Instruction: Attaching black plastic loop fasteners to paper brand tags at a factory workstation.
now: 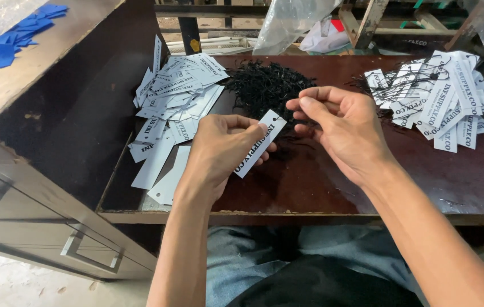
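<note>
Tilting from lower left to upper right, a narrow white paper tag (258,142) with dark print along its length and a small punched hole near its upper end sits just above the middle of the view, over the dark brown table (333,182). The left hand (223,149) grasps it, thumb and fingertips pinched on the tag's left edge, the palm turned away from the camera and the forearm rising from 6 o'clock. At 3 o'clock of the tag, close but not touching it, the right hand (341,128) is held with thumb and forefinger pressed together beside the hole end; whether they pinch a thin black string cannot be told. Its other fingers curl loosely, and the forearm runs off toward 5 o'clock.

At 12 o'clock of the tag lies a tangled heap of black strings (267,85). At 10 o'clock a loose spread of plain white tags (176,102) covers the table's left end. At 2 o'clock, well apart, lies a pile of tags with black strings attached (441,99). At 9 o'clock stands a wooden cabinet (43,148) with blue fabric pieces (17,37) on top.
</note>
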